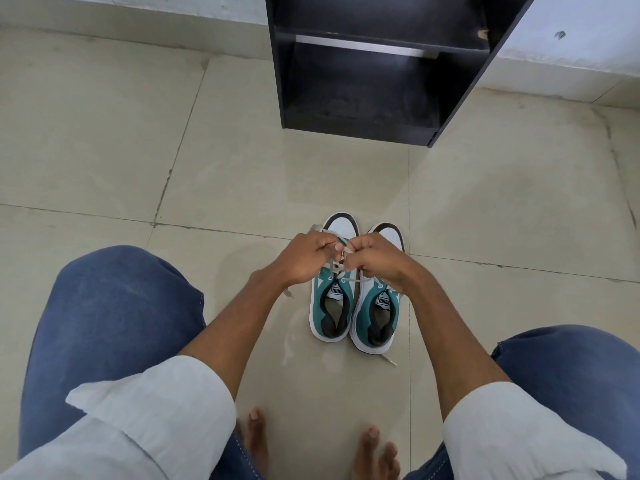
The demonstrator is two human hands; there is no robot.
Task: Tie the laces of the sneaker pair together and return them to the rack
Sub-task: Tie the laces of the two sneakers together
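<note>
Your left hand and right hand each pinch the laces, knuckles nearly touching, above the sneaker pair standing side by side on the floor tile, toes toward the rack straight ahead. Tongue labels read "PUMA".

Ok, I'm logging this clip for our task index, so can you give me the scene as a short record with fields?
setting: beige tiled floor
sneakers: teal and white pair, side by side on floor, toes toward rack
left hand: pinching laces above the shoes
right hand: pinching laces, close to left hand
rack: black, beyond the shoes; visible shelves bare
stage: tying under way, pair not yet on rack
</note>
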